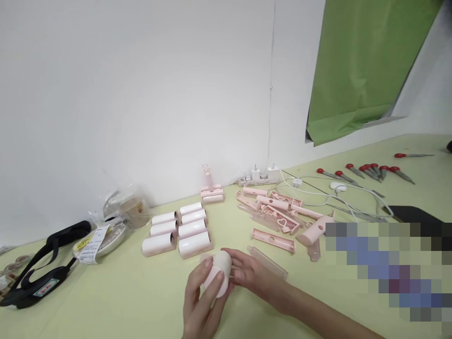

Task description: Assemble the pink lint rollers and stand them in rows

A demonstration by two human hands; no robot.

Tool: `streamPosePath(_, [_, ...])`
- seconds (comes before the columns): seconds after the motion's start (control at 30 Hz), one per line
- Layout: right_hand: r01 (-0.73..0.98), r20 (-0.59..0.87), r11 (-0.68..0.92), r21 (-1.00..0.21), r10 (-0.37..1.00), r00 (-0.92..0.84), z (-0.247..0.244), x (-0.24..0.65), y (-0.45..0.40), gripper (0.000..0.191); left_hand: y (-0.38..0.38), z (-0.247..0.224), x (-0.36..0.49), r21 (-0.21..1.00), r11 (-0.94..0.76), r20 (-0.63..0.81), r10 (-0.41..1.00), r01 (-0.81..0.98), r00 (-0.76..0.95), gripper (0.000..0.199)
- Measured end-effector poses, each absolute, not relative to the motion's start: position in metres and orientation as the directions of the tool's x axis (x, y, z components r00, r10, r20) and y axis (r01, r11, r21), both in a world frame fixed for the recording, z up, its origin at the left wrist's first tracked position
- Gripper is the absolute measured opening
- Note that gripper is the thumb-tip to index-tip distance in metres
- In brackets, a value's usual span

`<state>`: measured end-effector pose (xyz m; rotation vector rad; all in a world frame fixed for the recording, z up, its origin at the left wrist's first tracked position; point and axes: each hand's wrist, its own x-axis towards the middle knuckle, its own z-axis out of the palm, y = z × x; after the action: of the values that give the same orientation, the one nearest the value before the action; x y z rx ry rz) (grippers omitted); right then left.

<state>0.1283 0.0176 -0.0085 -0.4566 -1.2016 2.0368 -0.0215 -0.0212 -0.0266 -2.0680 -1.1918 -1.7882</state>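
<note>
Both hands are at a lint roller (222, 260) with a white roll and a pale pink end, held close above the table. My left hand (206, 296) is closed around its near left side, fingers and thumb on the pink part. My right hand (254, 275) grips it from the right, fingertips and thumb against its side. Just beyond stand several white rolls in pink holders (194, 244), in two columns. To the right lies a pile of pink plastic lint roller covers and handles (273, 202), with a clear pink strip-shaped part (268, 262) beside my right hand.
A lint roller set with upright handle (212, 192) stands by the wall, near a power strip (259, 181) with cables. Left are a black strap (52, 240), a wrapped bowl (100, 242) and a bagged cup (134, 209). Several red-topped tools (370, 169) lie far right.
</note>
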Motion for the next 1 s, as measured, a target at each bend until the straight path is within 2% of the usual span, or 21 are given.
streamPosePath(0.07, [-0.372, 0.039, -0.302, -0.878, 0.729, -0.683, -0.020, 0.127, 0.018, 0.082, -0.021, -0.035, -0.021, 0.384, -0.686, 0.864, 0.504, 0.618, 0.022, 0.040])
streamPosePath(0.17, [-0.309, -0.007, -0.257, -0.916, 0.778, -0.628, -0.029, 0.128, 0.020, 0.103, -0.020, -0.044, -0.017, 0.551, -0.677, 0.776, 0.630, 0.489, -0.002, 0.035])
streamPosePath(0.23, [-0.213, 0.007, -0.125, -0.969, 0.849, -0.529, -0.022, 0.132, 0.019, 0.104, -0.016, -0.042, -0.014, 0.714, -0.626, 0.681, 0.725, 0.314, -0.102, 0.053])
streamPosePath(0.3, [-0.073, 0.121, 0.098, -0.992, 0.883, -0.453, -0.008, 0.137, 0.016, 0.105, -0.009, -0.029, -0.011, 0.869, -0.493, 0.493, 0.851, 0.052, -0.181, 0.076])
streamPosePath(0.37, [0.048, 0.264, 0.325, -0.945, 0.839, -0.476, 0.006, 0.141, 0.014, 0.105, -0.003, -0.010, -0.006, 0.953, -0.222, 0.205, 0.974, -0.206, -0.102, 0.076])
streamPosePath(0.43, [0.084, 0.332, 0.448, -0.890, 0.764, -0.554, 0.015, 0.145, 0.014, 0.109, 0.000, 0.008, 0.003, 0.944, 0.082, -0.068, 0.996, -0.320, 0.054, 0.065])
streamPosePath(0.47, [0.086, 0.333, 0.465, -0.881, 0.739, -0.586, 0.016, 0.148, 0.017, 0.113, 0.001, 0.014, 0.008, 0.921, 0.179, -0.155, 0.983, -0.346, 0.097, 0.059])
streamPosePath(0.53, [0.116, 0.307, 0.448, -0.887, 0.758, -0.575, 0.017, 0.158, 0.028, 0.114, 0.001, 0.018, 0.017, 0.876, 0.241, -0.225, 0.970, -0.418, 0.089, 0.048])
streamPosePath(0.6, [0.234, 0.294, 0.448, -0.863, 0.821, -0.489, 0.016, 0.173, 0.043, 0.089, 0.003, 0.016, 0.022, 0.823, 0.211, -0.242, 0.970, -0.527, 0.010, 0.039])
streamPosePath(0.7, [0.564, 0.252, 0.443, -0.696, 0.887, -0.387, 0.009, 0.194, 0.067, 0.025, 0.010, 0.011, 0.022, 0.737, 0.109, -0.257, 0.958, -0.668, -0.128, 0.031])
streamPosePath(0.77, [0.686, 0.199, 0.417, -0.596, 0.905, -0.376, -0.002, 0.205, 0.077, 0.006, 0.016, 0.013, 0.022, 0.669, 0.056, -0.274, 0.945, -0.741, -0.177, 0.025])
streamPosePath(0.9, [0.716, 0.152, 0.369, -0.593, 0.924, -0.351, -0.022, 0.217, 0.086, 0.006, 0.028, 0.023, 0.028, 0.522, 0.053, -0.318, 0.938, -0.851, -0.137, 0.017])
streamPosePath(0.97, [0.702, 0.166, 0.337, -0.628, 0.939, -0.303, -0.021, 0.217, 0.088, 0.018, 0.032, 0.024, 0.032, 0.535, 0.016, -0.308, 0.935, -0.845, -0.177, 0.019])
streamPosePath(1.0, [0.658, 0.183, 0.313, -0.685, 0.948, -0.261, -0.017, 0.214, 0.088, 0.025, 0.034, 0.022, 0.033, 0.555, -0.013, -0.306, 0.927, -0.832, -0.219, 0.020])
